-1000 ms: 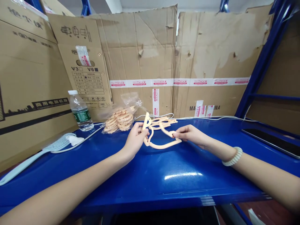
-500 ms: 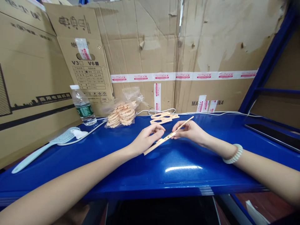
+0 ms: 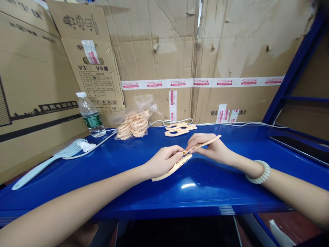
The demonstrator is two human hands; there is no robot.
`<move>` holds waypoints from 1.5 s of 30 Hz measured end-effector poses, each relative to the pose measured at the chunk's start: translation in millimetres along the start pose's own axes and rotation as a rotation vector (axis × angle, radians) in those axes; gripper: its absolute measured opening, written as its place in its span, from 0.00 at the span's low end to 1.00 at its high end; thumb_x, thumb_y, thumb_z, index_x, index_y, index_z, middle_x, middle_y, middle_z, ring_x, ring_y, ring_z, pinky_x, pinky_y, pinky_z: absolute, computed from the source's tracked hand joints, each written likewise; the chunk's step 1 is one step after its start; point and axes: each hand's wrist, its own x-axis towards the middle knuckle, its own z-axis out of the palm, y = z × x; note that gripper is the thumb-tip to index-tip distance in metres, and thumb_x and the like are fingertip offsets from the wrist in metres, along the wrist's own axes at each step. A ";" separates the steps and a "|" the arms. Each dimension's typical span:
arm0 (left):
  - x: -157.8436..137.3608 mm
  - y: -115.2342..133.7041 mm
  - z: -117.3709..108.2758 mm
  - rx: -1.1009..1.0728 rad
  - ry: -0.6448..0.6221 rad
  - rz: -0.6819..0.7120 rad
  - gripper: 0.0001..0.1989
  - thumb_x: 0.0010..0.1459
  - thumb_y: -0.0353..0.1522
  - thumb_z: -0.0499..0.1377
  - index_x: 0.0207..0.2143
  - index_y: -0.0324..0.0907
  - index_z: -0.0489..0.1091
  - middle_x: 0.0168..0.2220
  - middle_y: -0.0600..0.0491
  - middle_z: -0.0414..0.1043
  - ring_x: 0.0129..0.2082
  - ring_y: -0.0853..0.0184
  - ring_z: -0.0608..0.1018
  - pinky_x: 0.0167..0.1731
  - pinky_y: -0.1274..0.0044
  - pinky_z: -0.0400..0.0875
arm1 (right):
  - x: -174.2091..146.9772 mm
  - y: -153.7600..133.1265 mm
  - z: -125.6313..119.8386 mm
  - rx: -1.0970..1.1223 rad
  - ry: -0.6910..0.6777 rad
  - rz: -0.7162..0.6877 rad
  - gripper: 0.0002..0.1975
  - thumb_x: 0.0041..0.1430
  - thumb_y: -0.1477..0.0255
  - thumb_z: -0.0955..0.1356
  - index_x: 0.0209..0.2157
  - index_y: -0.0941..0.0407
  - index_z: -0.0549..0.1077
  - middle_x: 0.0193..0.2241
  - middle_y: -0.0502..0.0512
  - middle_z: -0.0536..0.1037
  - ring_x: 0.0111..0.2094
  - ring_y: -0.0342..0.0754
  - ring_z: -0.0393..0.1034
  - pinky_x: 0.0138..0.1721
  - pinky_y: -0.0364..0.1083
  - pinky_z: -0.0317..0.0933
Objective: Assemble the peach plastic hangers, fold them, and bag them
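My left hand [image 3: 164, 159] is closed on a slotted peach plastic piece [image 3: 177, 166], whose curved end sticks out below the fingers. My right hand [image 3: 209, 145] pinches a second, thin peach plastic piece [image 3: 212, 140] that slants up to the right. The two pieces come close together between my fingertips; whether they are joined, I cannot tell. Behind my hands, several similar peach pieces [image 3: 177, 131] lie in a small stack on the blue table [image 3: 218, 192]. A clear bag [image 3: 133, 123] full of such pieces rests farther left.
A water bottle [image 3: 94, 120] and a pale blue hairbrush [image 3: 38, 173] with something white on it are at the left. A white cable [image 3: 231, 125] runs along the back, before cardboard walls [image 3: 159, 58]. A dark flat device [image 3: 299, 149] lies at the right.
Both hands have turned the pieces. The left one has dropped slightly and shows its slotted edge, while the right one has swung outward to the right, so their near ends look more separate.
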 end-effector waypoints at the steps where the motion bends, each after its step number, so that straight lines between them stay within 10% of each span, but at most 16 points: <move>1: -1.1 1.3 -0.2 0.056 0.003 0.023 0.15 0.63 0.36 0.48 0.40 0.39 0.71 0.28 0.55 0.68 0.27 0.70 0.67 0.27 0.80 0.58 | 0.3 0.2 -0.2 0.001 -0.001 -0.032 0.08 0.59 0.68 0.67 0.34 0.56 0.78 0.30 0.56 0.78 0.34 0.47 0.71 0.37 0.47 0.66; 15: -6.3 0.6 0.6 0.532 0.008 0.248 0.15 0.67 0.33 0.42 0.27 0.41 0.59 0.20 0.58 0.57 0.19 0.71 0.62 0.23 0.78 0.51 | -16.8 -4.7 5.3 -0.761 -0.056 -0.474 0.14 0.67 0.71 0.59 0.34 0.56 0.73 0.26 0.52 0.74 0.26 0.41 0.68 0.28 0.41 0.61; 25: -6.8 4.4 2.5 0.518 -0.061 0.253 0.14 0.65 0.31 0.43 0.28 0.41 0.62 0.22 0.55 0.63 0.19 0.69 0.66 0.23 0.78 0.54 | -14.6 -18.5 3.8 -0.775 -0.147 -0.654 0.11 0.65 0.76 0.61 0.30 0.55 0.71 0.27 0.52 0.75 0.27 0.43 0.69 0.29 0.44 0.66; 32: -0.3 2.6 -4.2 -0.013 -0.053 0.068 0.18 0.65 0.41 0.44 0.30 0.40 0.65 0.22 0.55 0.68 0.20 0.72 0.68 0.23 0.80 0.61 | -1.2 -4.0 -28.6 -0.427 0.246 -0.142 0.10 0.65 0.73 0.59 0.38 0.56 0.72 0.34 0.57 0.75 0.36 0.46 0.70 0.36 0.47 0.67; 38: 15.6 -7.4 -7.9 -0.724 0.052 -0.278 0.10 0.59 0.35 0.56 0.35 0.35 0.68 0.31 0.46 0.75 0.23 0.69 0.77 0.26 0.78 0.72 | -6.6 35.6 -57.6 -0.069 -0.145 0.566 0.24 0.58 0.70 0.65 0.56 0.60 0.60 0.25 0.51 0.74 0.20 0.41 0.65 0.23 0.42 0.62; 45: 22.1 -11.0 -18.1 -0.986 0.186 -0.398 0.10 0.55 0.19 0.53 0.36 0.34 0.72 0.35 0.45 0.76 0.29 0.66 0.79 0.32 0.75 0.75 | -9.9 45.1 -52.2 -0.226 -0.235 0.853 0.26 0.56 0.76 0.64 0.57 0.64 0.59 0.19 0.48 0.70 0.18 0.42 0.63 0.19 0.40 0.58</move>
